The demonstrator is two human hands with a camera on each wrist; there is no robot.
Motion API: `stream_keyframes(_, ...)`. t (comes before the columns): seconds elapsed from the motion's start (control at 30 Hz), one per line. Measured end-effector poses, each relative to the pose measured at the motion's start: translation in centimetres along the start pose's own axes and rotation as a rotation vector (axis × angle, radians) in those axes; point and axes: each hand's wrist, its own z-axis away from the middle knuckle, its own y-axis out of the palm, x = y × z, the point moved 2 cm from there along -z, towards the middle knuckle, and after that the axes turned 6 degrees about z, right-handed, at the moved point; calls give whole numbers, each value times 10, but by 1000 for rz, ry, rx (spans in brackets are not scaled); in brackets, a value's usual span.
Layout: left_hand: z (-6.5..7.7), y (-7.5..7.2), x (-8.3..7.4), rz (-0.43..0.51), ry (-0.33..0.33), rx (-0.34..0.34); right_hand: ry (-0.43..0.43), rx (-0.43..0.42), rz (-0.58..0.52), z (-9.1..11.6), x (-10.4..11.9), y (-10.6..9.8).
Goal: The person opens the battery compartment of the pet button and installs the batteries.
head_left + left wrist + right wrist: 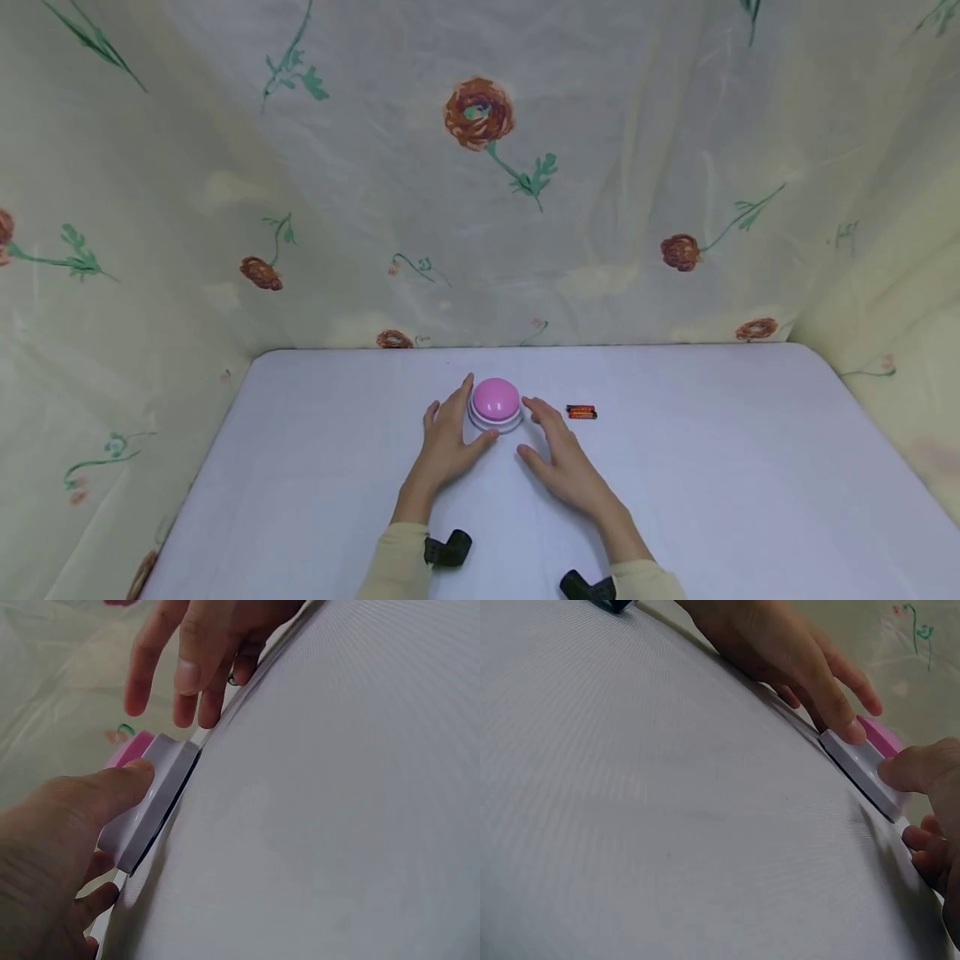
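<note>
Here, from the head, a pink and white button [497,400] sits on the white table [712,467], with two small red batteries [581,415] to its right, their writing too tiny to read. From the left wrist, the left hand [67,814] pinches the button's white side, while the right hand [201,649] is loose and apart from it. From the right wrist, the left thumb [844,721] shows on the button's edge.
</note>
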Motion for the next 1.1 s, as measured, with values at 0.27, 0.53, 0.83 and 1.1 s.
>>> stream_keyframes(0.27,-1,1,-1,-21,-5,-14,-29,-14,64,-7,-3,2)
stream_keyframes(0.53,2,5,0,-49,9,-70,-44,-28,90,-8,-3,5)
stream_keyframes(0.83,4,4,0,-17,55,-102,-47,-44,84,-6,-2,4)
stream_keyframes(1.1,2,2,1,98,91,-104,-85,-79,88,-6,-2,2)
